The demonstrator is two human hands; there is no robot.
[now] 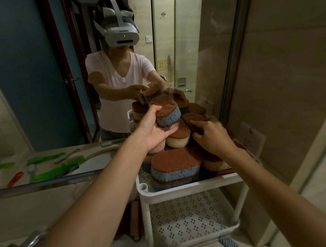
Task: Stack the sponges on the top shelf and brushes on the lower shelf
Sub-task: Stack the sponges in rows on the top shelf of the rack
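Observation:
A white two-tier rack (187, 188) stands against a mirror. Its top shelf holds a pile of several oval sponges with brown scrub tops and blue, beige or pink bodies. My left hand (154, 130) grips a blue sponge with a brown top (167, 112) at the peak of the pile. My right hand (211, 136) rests with curled fingers on a brown sponge (194, 118) on the pile's right side. A large blue sponge (175, 165) lies at the front. The lower shelf (188, 219), perforated, holds nothing visible.
The mirror behind the rack reflects a person wearing a headset and the sponge pile. Green-handled brushes (58, 168) and a red-handled one (15, 179) lie on the counter at left. A blue sponge piece (230, 245) lies under the rack. A wall stands close on the right.

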